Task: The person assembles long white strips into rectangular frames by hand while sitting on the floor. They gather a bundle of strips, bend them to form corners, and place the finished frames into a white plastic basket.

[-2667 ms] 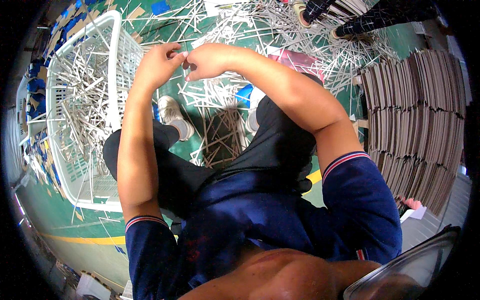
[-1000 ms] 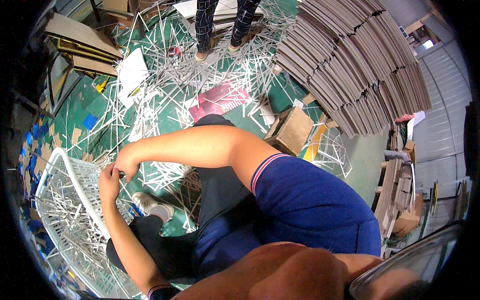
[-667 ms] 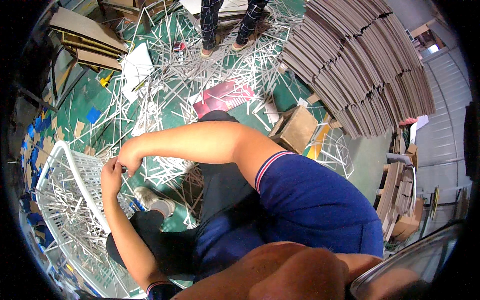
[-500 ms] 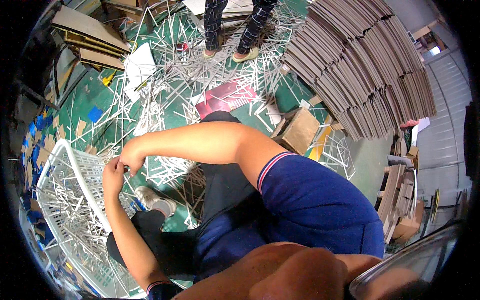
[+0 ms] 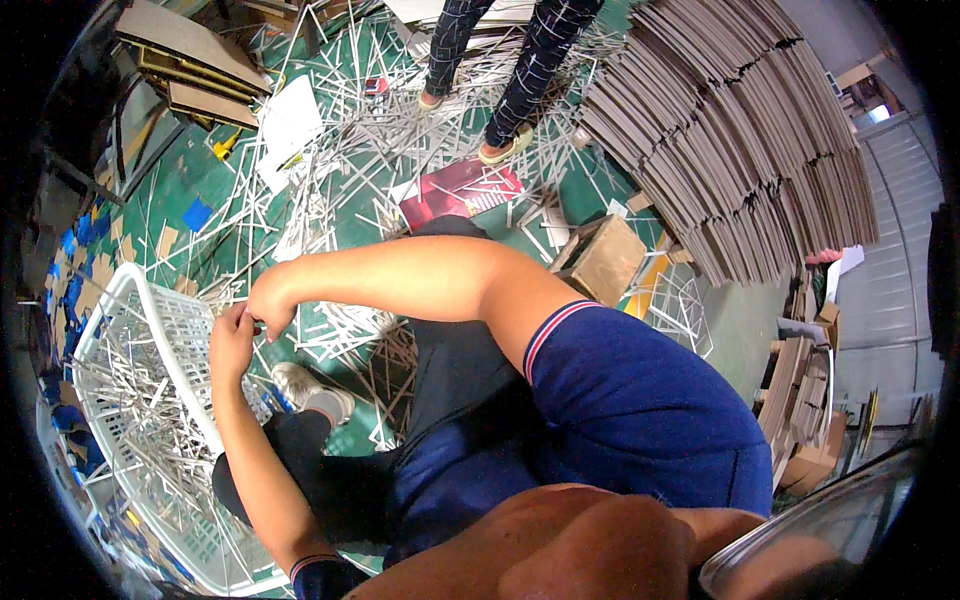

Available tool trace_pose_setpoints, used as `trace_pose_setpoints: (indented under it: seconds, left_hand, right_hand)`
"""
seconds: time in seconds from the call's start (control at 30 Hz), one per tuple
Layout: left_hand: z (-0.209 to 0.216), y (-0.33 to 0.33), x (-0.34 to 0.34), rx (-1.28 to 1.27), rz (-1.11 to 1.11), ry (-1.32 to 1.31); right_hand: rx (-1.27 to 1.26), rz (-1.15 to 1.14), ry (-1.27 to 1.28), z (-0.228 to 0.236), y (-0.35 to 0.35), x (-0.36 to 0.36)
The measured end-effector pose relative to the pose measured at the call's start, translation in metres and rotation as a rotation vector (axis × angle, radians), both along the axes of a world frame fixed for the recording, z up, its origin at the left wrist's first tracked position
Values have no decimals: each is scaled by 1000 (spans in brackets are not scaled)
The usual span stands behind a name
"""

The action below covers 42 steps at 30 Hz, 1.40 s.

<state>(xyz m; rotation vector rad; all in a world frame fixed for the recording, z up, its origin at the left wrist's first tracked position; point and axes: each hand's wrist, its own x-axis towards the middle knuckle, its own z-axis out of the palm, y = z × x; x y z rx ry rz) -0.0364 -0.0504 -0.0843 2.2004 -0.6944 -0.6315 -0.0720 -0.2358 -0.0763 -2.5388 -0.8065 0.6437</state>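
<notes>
My left hand (image 5: 231, 343) and my right hand (image 5: 273, 302) meet beside the near rim of a white plastic basket (image 5: 172, 335). Fingers on both hands are closed in a pinch, tips almost touching. Whatever lies between them is too small or hidden to make out. Thin white strips (image 5: 150, 400) fill the basket in a tangled heap. My right forearm reaches across from the right; my left arm comes up from below, alongside the basket.
Loose strips (image 5: 350, 160) cover much of the green floor. A person in checked trousers (image 5: 530, 75) stands ahead among them, near a red printed sheet (image 5: 460, 193). Tall stacks of grey board (image 5: 720, 130) rise at right, with a wooden box (image 5: 605, 260) closer in. Boards (image 5: 190, 50) lean far left.
The other person's leg has stepped forward and to the right, toward the red sheet. The view has shifted slightly. My hands stay together by the basket with little movement.
</notes>
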Motion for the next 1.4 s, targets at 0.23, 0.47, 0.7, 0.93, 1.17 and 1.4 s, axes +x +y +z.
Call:
trace_pose_setpoints:
  seconds: [0.23, 0.47, 0.7, 0.93, 1.17, 1.4]
  left_hand:
    - [1, -2, 0, 27, -19, -9]
    - [10, -4, -5, 87, -18, -26]
    - [8, -3, -6, 85, -13, -17]
    - [2, -1, -3, 47, -32, 0]
    - [3, -1, -6, 87, -34, -39]
    - [3, -1, -5, 84, -27, -24]
  right_hand:
    - [-4, -5, 14, -16, 5, 7]
    - [25, -3, 23, -16, 4, 7]
    - [24, 27, 29, -1, 0, 0]
    - [-18, -2, 48, 3, 0, -3]
    - [-22, -4, 46, 2, 2, -3]
    - [-33, 11, 46, 2, 2, -3]
